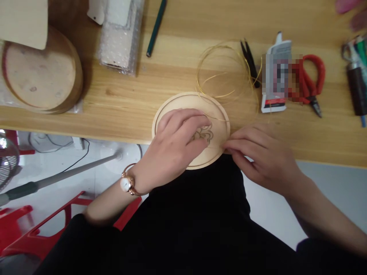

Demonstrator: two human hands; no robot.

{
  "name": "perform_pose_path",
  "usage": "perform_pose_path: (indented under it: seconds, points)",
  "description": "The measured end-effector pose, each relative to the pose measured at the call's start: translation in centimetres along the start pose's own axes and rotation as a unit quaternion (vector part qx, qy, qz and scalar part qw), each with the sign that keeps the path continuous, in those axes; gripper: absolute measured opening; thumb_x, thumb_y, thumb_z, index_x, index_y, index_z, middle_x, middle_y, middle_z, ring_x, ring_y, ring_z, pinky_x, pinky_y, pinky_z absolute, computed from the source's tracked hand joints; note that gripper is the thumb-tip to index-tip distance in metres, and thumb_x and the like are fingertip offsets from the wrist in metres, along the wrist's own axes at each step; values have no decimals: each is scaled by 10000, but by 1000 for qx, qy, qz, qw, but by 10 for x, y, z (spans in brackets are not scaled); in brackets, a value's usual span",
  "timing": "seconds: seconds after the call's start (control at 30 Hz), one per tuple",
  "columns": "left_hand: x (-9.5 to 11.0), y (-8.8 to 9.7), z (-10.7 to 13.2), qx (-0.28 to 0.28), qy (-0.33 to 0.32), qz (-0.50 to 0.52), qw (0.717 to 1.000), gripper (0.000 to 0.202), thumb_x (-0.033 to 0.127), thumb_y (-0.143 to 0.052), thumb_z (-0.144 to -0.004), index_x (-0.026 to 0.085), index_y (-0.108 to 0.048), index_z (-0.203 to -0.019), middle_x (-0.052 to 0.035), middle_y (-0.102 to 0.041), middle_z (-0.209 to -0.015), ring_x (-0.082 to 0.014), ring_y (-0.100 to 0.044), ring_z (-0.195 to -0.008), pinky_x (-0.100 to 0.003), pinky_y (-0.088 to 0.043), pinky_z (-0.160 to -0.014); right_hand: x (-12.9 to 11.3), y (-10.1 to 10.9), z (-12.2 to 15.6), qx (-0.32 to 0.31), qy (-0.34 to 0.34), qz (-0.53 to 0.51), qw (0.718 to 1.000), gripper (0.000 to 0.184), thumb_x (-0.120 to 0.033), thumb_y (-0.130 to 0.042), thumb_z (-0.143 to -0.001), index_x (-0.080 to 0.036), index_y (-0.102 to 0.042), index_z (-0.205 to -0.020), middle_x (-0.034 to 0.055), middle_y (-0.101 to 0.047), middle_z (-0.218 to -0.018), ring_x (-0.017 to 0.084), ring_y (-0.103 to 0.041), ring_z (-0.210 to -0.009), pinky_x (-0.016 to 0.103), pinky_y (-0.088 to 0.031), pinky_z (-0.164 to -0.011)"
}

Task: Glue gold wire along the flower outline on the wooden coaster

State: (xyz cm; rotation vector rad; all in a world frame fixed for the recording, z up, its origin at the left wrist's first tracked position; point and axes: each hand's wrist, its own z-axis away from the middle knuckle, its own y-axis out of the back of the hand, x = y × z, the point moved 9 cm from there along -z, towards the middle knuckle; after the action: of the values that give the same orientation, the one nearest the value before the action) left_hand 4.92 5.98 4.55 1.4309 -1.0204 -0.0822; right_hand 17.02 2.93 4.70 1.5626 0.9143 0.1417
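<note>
A round wooden plate with a flower outline burnt or drawn on it lies at the table's near edge. My left hand rests on the plate with its fingers curled down over the flower design, pressing a thin gold wire there. My right hand pinches the plate's right rim with fingertips pressed together. The wire runs back from the plate into a loose coil on the table behind it.
Black tweezers, a white glue bottle and red-handled pliers lie right of the coil. A stack of round wooden plates sits far left, a bubble-wrapped packet and green pencil behind. Red chairs stand below left.
</note>
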Motion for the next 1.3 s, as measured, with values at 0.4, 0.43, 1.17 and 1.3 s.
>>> perform_pose_path:
  seconds: [0.4,0.43,1.17,1.3]
  points:
    - [12,-2,-5,-19,-89,-2,996,119,167,-533,-900,221,-640,-895,-23,-636,-1206,-245,-554,-1202,-436,-454,-1024,-8,-5,-6,-12,29,30,999,170,-126,-516,-893,-185,-632,-1003,40,-674,-876,179,-554,-817,340,-394,-714]
    - [12,-2,-5,-19,-91,-5,996,119,170,-533,-901,222,-640,-898,-25,-635,-1209,-245,-555,-1202,-436,-456,-1023,-8,-6,-6,-18,33,31,999,186,-131,-499,-905,-193,-632,-1019,37,-674,-889,174,-548,-827,340,-391,-723]
    - [3,-6,-8,-37,-31,42,998,189,183,-500,-907,250,-647,-1004,-17,-655,-1159,-212,-582,-1182,-417,-441,-1073,-1,-11,-17,-75,56,16,995,193,-192,-454,-941,-178,-646,-937,51,-651,-876,187,-512,-845,345,-399,-745]
    - [2,-7,-7,-51,-27,35,998,206,200,-485,-915,255,-640,-1039,-18,-657,-1169,-208,-569,-1201,-423,-440,-1076,0,-10,-17,-80,52,14,995,200,-194,-443,-945,-187,-642,-934,46,-653,-882,180,-524,-848,334,-402,-741]
